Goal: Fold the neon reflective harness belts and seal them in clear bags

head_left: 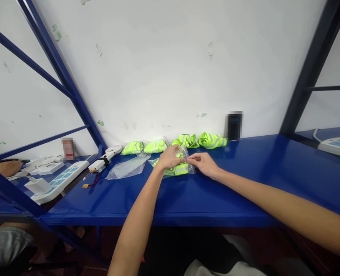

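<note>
My left hand (170, 157) and my right hand (203, 163) meet over a clear plastic bag (178, 168) that holds a folded neon-yellow reflective vest, lying on the blue table (216, 191). The left hand's fingers are closed on the bag's top edge. Fingers of the right hand pinch the same edge from the right. An empty clear bag (128, 167) lies flat just left of them. Behind, along the wall, sit rolled neon vests, one pair (145, 147) to the left and another pair (200, 140) to the right.
A white power strip (61, 180), a small white fan (108, 155) with red and black wires, and white chargers lie at the left. Blue rack struts (63, 76) cross there. Another person's hand (9, 167) rests at far left. A second power strip (337, 145) sits far right.
</note>
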Available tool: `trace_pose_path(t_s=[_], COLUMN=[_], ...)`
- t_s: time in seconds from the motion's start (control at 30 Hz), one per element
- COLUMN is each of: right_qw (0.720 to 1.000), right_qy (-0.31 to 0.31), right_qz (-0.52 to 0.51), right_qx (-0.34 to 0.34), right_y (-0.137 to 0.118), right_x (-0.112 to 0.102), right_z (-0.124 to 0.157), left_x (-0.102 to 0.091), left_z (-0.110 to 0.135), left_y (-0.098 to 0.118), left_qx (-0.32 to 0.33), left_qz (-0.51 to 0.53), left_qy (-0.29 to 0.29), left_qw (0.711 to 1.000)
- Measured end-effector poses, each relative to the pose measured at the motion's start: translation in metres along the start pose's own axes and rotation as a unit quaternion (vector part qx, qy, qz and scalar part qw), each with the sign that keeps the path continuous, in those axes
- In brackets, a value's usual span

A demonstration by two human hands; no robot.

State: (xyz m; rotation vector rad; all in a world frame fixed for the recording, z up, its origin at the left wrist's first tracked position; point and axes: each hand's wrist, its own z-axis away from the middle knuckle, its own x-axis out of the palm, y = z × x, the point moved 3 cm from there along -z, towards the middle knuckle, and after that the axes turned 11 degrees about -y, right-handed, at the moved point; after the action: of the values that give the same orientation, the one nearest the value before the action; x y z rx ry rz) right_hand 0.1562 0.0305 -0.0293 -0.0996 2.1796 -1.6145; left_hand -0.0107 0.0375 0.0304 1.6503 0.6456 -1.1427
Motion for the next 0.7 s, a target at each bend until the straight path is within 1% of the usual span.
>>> trace_pose_path(t_s=[0.23,0.3,0.4,0.47,0.53,0.57,0.63,0.7], right_qw=[0.998,0.997,0.997,0.997,0.997,0.997,0.996,0.995], right_qy=[-0.006,-0.010,-0.020,-0.019,-0.014,-0.010,-0.008,-0.008], right_qz=[0.063,0.063,0.058,0.059,0.063,0.066,0.076,0.087], right_qx=[-0.028,-0.036,-0.044,-0.048,-0.048,-0.046,-0.042,-0.041], right_y=[-0.006,-0.007,-0.006,-0.007,-0.008,-0.009,-0.012,-0.015], right_x=[0.001,0.001,0.002,0.003,0.003,0.004,0.004,0.004], right_z=[0.003,0.004,0.004,0.004,0.004,0.005,0.006,0.007], left_x=[-0.001,-0.001,-0.003,-0.007,-0.014,-0.018,-0.024,-0.026], left_z=[0.000,0.000,0.003,0.004,0.004,0.002,-0.002,-0.007], left_y=[0.002,0.004,0.009,0.013,0.017,0.019,0.021,0.022], left_qx=[-0.033,-0.023,0.018,0.037,0.036,0.033,0.038,0.073], left_qz=[0.021,0.019,-0.007,-0.031,-0.055,-0.061,-0.048,-0.005], left_qy=[-0.012,-0.013,-0.010,0.002,0.002,-0.012,-0.061,-0.127], left_qw=[0.999,0.999,1.000,0.999,0.998,0.998,0.996,0.989])
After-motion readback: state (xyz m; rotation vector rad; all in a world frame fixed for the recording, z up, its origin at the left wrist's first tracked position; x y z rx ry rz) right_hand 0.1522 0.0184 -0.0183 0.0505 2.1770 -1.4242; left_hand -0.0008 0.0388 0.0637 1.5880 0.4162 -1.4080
